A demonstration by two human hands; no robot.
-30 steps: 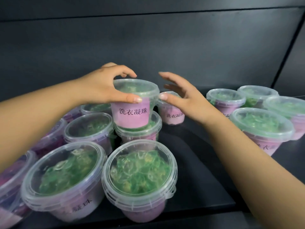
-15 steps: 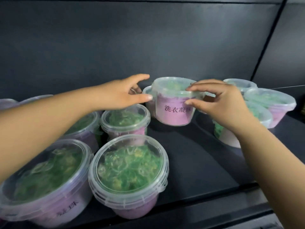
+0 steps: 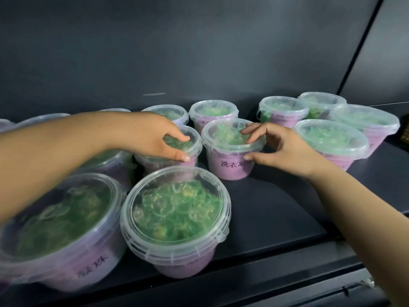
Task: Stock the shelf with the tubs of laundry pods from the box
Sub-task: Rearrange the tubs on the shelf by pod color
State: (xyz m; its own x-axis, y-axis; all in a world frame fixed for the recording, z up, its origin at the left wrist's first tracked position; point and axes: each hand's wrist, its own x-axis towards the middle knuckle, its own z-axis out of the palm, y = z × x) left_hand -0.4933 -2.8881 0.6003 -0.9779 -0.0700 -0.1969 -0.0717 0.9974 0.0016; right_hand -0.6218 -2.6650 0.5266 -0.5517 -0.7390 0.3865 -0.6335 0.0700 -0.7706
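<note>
Clear-lidded tubs with pink labels and green pods stand on a dark shelf (image 3: 276,207). My right hand (image 3: 281,149) holds one tub (image 3: 230,167) standing mid-shelf, its fingertips on the lid and its thumb against the rim. My left hand (image 3: 152,138) curls over the lid of the neighbouring tub (image 3: 192,142) just to the left, thumb at its rim. These two tubs stand almost touching. The box is out of view.
Two big tubs sit at the front edge, one at the middle (image 3: 174,218) and one at the left (image 3: 59,229). A cluster of tubs (image 3: 332,138) fills the right side, and more (image 3: 212,111) line the back wall. Bare shelf lies front right.
The tub moved right, from my left hand on the stack into my right hand, and now stands on the shelf. My left hand dropped onto the neighbouring tub.
</note>
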